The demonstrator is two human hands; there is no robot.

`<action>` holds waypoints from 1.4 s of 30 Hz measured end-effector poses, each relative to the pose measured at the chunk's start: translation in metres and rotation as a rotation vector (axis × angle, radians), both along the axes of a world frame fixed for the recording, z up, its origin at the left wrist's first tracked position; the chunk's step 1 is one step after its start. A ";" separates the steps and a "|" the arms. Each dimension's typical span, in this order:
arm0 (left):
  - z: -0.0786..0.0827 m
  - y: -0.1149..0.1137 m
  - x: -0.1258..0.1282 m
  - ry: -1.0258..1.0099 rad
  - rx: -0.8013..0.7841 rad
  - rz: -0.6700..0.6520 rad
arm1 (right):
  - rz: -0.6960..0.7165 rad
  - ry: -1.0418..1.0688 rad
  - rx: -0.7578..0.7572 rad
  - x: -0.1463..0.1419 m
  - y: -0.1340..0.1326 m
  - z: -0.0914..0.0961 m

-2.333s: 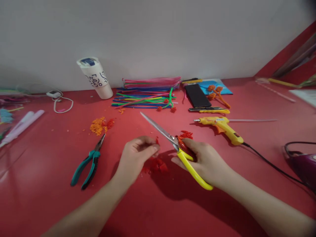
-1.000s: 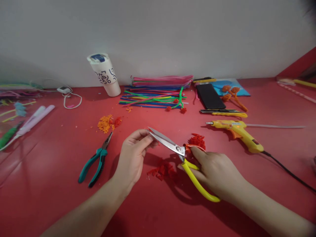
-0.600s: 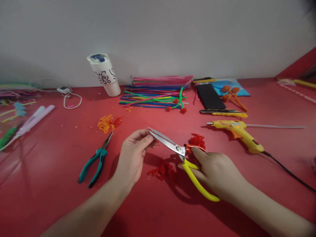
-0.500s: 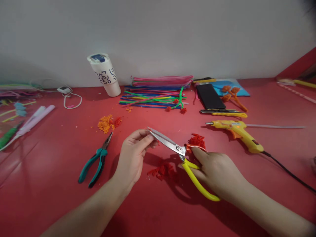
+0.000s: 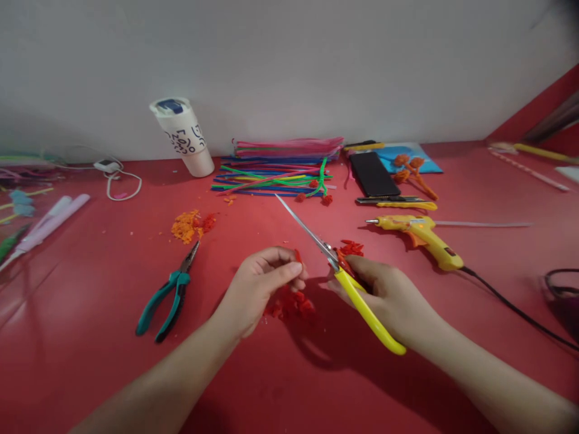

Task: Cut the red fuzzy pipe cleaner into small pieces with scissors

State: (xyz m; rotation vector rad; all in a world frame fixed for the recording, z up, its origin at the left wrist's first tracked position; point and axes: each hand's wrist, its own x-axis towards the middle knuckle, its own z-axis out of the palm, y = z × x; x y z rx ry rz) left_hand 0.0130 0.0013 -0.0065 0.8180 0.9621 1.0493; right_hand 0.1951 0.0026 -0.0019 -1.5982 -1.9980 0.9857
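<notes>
My right hand [image 5: 384,295] grips the yellow handles of a pair of scissors [image 5: 337,274], whose closed steel blades point up and away to the left. My left hand [image 5: 262,286] is pinched on a small red pipe-cleaner piece [image 5: 297,256] just left of the scissors' pivot. Below the two hands a heap of red cut bits [image 5: 289,303] lies on the red table [image 5: 90,374]. A second clump of red bits [image 5: 350,247] sits just behind my right hand.
Teal pliers [image 5: 167,295] lie to the left, beyond them orange and red scraps [image 5: 190,224]. A yellow glue gun [image 5: 420,235] with a black cord lies right. At the back stand a white cup [image 5: 181,137], a pile of coloured pipe cleaners [image 5: 275,172] and a black phone [image 5: 371,173].
My left hand let go of the blade tip and dropped toward the red heap, pinching a red piece. The scissors swung so the blades point higher and farther away.
</notes>
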 end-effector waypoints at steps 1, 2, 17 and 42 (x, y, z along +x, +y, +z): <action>0.000 -0.002 0.002 0.006 -0.016 -0.065 | -0.018 0.101 -0.052 -0.002 -0.001 0.001; 0.000 -0.004 0.003 0.011 -0.031 -0.120 | -0.035 0.188 -0.102 -0.003 -0.002 0.002; 0.003 -0.009 0.013 0.232 -0.025 -0.199 | -0.039 0.429 -0.292 -0.010 -0.008 0.004; 0.000 0.006 -0.008 0.024 0.236 0.283 | 0.280 -0.599 0.525 0.010 0.000 -0.019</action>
